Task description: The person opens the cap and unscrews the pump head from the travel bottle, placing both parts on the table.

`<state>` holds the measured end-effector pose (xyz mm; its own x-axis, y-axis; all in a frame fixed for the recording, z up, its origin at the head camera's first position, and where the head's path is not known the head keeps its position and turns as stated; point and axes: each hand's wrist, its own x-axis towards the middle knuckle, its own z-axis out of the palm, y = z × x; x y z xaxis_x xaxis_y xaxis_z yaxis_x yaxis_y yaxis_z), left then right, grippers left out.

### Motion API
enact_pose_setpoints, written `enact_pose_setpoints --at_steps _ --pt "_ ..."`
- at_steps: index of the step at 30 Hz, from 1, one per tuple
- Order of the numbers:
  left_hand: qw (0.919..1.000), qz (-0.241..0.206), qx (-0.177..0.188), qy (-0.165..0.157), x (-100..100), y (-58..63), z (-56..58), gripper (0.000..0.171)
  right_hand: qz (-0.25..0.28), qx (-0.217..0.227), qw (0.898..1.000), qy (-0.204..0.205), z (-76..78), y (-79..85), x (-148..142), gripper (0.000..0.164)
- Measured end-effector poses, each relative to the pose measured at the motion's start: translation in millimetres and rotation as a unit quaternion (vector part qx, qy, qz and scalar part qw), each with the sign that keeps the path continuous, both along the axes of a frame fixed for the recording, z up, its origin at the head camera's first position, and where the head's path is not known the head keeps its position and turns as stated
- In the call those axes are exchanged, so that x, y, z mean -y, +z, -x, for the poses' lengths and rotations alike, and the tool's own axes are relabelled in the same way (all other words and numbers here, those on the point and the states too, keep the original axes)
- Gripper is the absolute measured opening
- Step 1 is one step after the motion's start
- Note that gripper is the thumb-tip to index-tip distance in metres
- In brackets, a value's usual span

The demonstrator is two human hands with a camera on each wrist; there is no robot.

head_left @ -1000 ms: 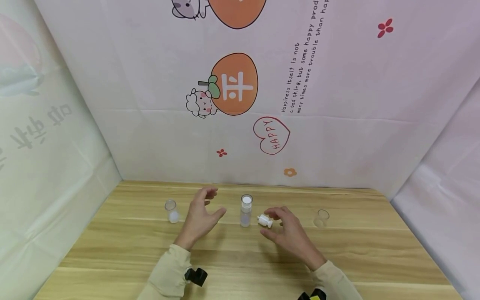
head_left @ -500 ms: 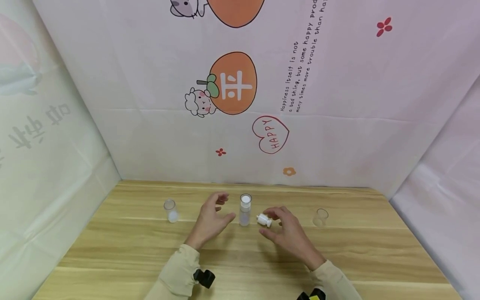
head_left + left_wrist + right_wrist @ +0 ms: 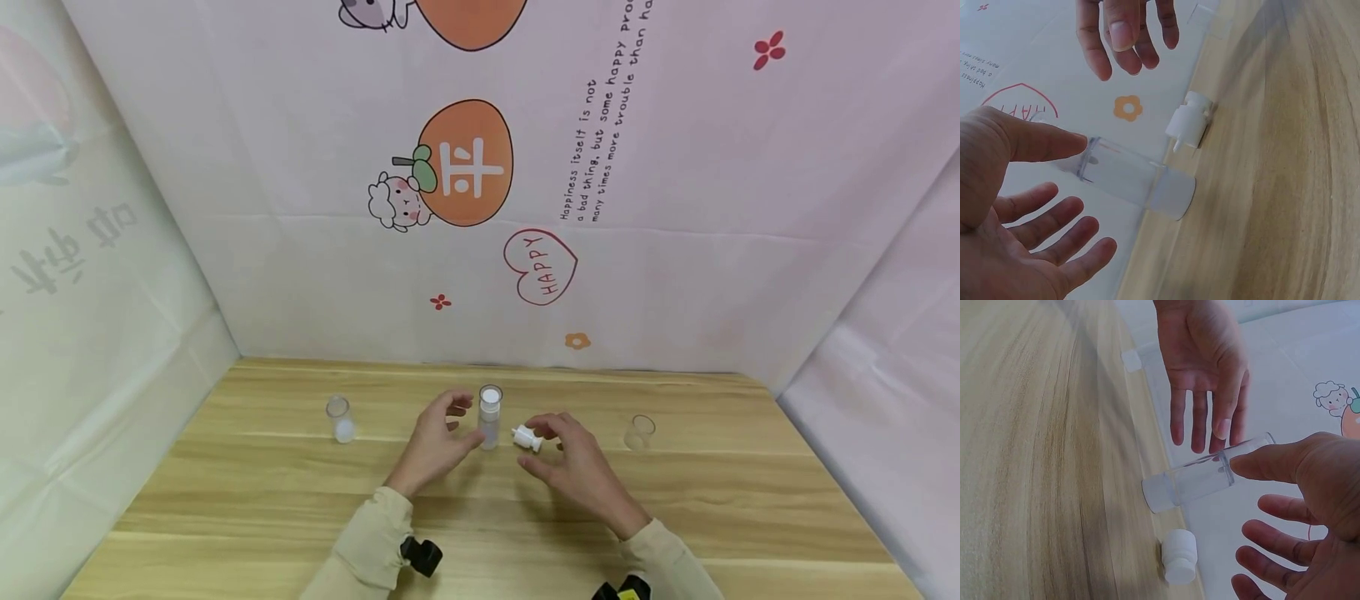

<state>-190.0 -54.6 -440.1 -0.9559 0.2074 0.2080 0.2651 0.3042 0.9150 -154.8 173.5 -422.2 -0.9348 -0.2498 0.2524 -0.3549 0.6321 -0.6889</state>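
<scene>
A clear bottle (image 3: 488, 427) with a white base stands upright on the wooden table, its collar and open rim facing up. Just left of it is my left hand (image 3: 435, 444), its fingers spread and thumb tip close to the bottle; contact cannot be told. To the bottle's right, a small white pump head (image 3: 527, 437) lies on its side. My right hand (image 3: 576, 463) hovers by the pump head, thumb and fingers parted around it without gripping. The left wrist view shows the bottle (image 3: 1129, 173) beyond my left fingers, and the pump head (image 3: 1189, 120) lying apart from it.
At the far left stands a clear cup-like piece (image 3: 341, 418) with a white bottom. A small clear cap or cup (image 3: 640, 433) sits at the right. A printed cloth (image 3: 675, 250) hangs behind the wooden table (image 3: 247, 517) and along both sides.
My left hand has moved right, from well clear of the bottle to right beside it. My right hand stays nearly still by the pump head.
</scene>
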Motion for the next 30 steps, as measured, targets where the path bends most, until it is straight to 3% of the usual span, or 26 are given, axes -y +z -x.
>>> enact_pose_setpoints --at_steps 5,30 --pt "0.9997 -0.011 0.021 -0.011 -2.8 -4.0 3.2 0.050 0.003 0.005 1.000 0.001 0.1 0.7 0.5 0.041" --pt "0.9978 -0.040 0.052 -0.012 -19.0 -23.2 14.5 0.053 0.014 0.020 1.000 -0.001 -0.1 1.8 2.5 0.039"
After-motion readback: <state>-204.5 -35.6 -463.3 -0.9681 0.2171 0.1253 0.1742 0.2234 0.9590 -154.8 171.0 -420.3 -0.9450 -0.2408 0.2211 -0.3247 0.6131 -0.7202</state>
